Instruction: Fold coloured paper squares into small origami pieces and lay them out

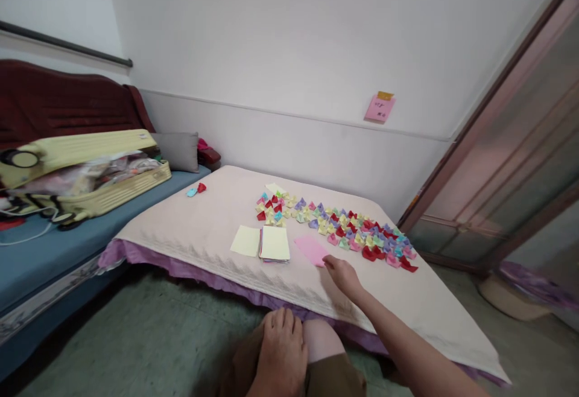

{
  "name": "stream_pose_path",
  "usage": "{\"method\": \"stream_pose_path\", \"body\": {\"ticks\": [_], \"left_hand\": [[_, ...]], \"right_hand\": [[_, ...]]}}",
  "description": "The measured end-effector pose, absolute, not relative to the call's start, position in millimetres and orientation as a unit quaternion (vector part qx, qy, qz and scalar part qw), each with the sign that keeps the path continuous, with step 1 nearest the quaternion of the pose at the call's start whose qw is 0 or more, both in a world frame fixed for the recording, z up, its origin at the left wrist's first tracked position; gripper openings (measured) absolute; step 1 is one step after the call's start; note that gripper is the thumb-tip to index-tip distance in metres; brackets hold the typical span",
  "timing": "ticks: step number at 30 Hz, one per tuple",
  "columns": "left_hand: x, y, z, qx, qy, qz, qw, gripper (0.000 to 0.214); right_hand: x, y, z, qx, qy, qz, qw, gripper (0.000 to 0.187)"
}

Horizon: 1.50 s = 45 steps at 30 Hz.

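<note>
Between its fingertips my right hand (341, 275) pinches the near corner of a pink sheet of paper (311, 249), just above or on the cream tablecloth. My left hand (284, 349) rests on my knee, its fingers lying flat and holding nothing. Left of the pink sheet sits a stack of coloured paper (275, 244) with a pale yellow sheet on top. Beside that stack lies a single pale yellow sheet (245, 241). Behind them spread many small folded paper pieces (335, 219) in red, yellow, purple, green, pink and blue.
Two folded pieces, one blue (192, 192) and one red (201, 187), lie apart at the table's left. An open yellow suitcase (113, 189) is on the blue-covered bench at left. A pink note (380, 108) hangs on the wall. A bin (511, 294) stands at right.
</note>
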<state>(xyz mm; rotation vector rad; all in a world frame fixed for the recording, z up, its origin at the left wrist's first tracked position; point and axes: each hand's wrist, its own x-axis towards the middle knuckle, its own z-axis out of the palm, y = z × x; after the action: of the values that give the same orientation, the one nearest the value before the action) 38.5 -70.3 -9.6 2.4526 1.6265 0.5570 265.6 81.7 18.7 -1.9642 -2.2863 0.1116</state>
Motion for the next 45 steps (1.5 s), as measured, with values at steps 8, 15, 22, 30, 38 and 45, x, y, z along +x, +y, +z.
{"method": "stream_pose_path", "body": {"ticks": [8, 15, 22, 30, 38, 45], "left_hand": [[35, -60, -12, 0.807, 0.554, 0.166, 0.118, 0.038], [38, -45, -12, 0.795, 0.569, 0.152, 0.149, 0.031], [39, -51, -9, 0.797, 0.564, 0.179, 0.12, 0.027], [29, -72, 11, 0.776, 0.548, 0.278, 0.142, 0.024], [-18, -133, 95, 0.67, 0.536, 0.485, 0.171, 0.034], [-35, -180, 153, 0.659, 0.433, 0.483, 0.38, 0.044]], "right_hand": [[266, 109, 6, -0.584, -0.81, 0.044, 0.011, 0.029], [271, 132, -6, -0.654, -0.741, 0.118, 0.098, 0.026], [261, 95, 36, -0.642, -0.665, 0.272, 0.268, 0.025], [232, -16, 133, -0.496, -0.659, 0.425, 0.372, 0.035], [199, -100, 183, -0.412, -0.662, 0.53, 0.333, 0.041], [171, -154, 193, -0.408, -0.603, 0.609, 0.315, 0.038]]}}
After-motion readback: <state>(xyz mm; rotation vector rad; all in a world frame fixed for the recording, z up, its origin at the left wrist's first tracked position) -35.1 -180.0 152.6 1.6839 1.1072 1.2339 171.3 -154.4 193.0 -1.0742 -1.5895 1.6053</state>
